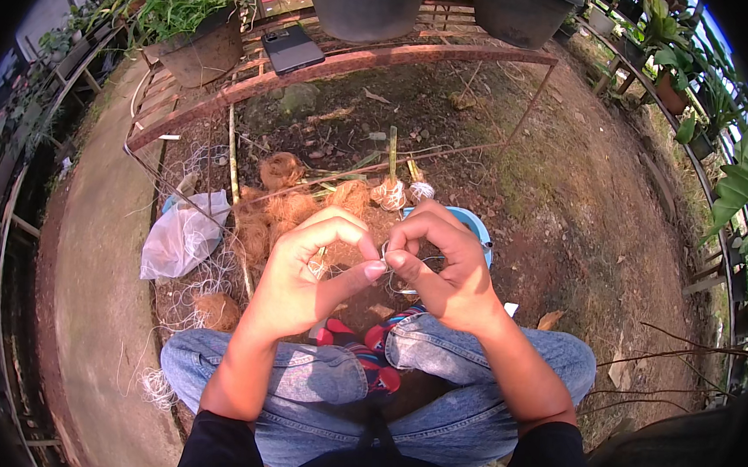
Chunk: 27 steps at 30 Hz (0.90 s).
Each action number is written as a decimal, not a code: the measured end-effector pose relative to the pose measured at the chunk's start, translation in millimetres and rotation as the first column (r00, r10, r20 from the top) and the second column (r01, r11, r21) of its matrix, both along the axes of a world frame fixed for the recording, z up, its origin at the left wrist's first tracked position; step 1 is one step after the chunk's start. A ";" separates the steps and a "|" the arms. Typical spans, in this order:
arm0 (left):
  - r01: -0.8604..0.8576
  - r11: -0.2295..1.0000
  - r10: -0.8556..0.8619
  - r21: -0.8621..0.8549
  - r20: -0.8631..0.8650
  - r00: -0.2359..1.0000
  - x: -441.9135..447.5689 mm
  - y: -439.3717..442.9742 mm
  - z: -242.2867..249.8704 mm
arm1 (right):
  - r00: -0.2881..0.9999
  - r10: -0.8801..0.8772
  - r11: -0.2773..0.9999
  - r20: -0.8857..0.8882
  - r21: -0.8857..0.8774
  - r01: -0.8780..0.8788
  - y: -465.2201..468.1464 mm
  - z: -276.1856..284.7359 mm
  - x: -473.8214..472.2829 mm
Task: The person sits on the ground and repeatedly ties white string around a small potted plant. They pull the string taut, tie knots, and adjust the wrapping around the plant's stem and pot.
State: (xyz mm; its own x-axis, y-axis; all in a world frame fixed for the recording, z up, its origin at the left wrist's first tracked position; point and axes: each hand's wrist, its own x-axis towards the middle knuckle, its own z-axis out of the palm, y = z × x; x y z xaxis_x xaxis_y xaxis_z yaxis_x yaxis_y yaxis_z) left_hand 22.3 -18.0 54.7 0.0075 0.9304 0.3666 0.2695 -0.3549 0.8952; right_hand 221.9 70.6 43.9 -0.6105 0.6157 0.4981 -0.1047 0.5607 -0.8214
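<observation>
My left hand and my right hand meet in front of me, above my crossed legs. Thumb and forefinger of each pinch a thin white string, which forms a small loop between the fingertips. Behind my right hand sits a light blue basin, partly covered by it. Several balls of brown coconut fibre lie on the soil beyond my left hand. Beside them stand two bundles wound in white string, one with a tall cut green stem and the other a smaller wrapped bundle.
A white translucent plastic bag lies at left among loose string, with another string tangle near my knee. Ahead, a rusty metal rack carries a phone, a large black pot and a leafy potted plant.
</observation>
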 end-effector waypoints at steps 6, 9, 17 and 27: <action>-0.025 1.000 0.026 0.018 -0.035 0.999 4.0 0.6 3.3 | 1.000 0.024 1.000 0.008 0.015 -0.024 2.1 6.8 3.4; -0.012 1.000 0.011 -0.007 -0.017 1.000 4.5 -0.5 4.0 | 1.000 0.023 0.998 0.014 0.053 -0.024 4.5 7.1 4.8; 0.054 0.998 -0.056 -0.024 -0.059 0.997 1.2 -0.3 3.4 | 0.996 0.054 0.995 0.069 0.083 -0.059 6.4 9.3 5.6; 0.154 0.983 -0.151 -0.103 0.034 0.988 1.5 0.2 0.8 | 0.990 0.140 0.986 0.036 -0.101 -0.135 4.5 0.6 1.6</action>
State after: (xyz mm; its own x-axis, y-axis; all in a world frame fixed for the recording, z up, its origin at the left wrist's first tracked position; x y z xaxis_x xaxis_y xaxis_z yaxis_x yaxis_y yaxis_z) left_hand 23.8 -17.8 55.4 0.1443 0.9524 0.2684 0.1959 -0.2933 0.9357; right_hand 223.6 75.1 44.5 -0.7121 0.5691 0.4112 -0.1391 0.4597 -0.8771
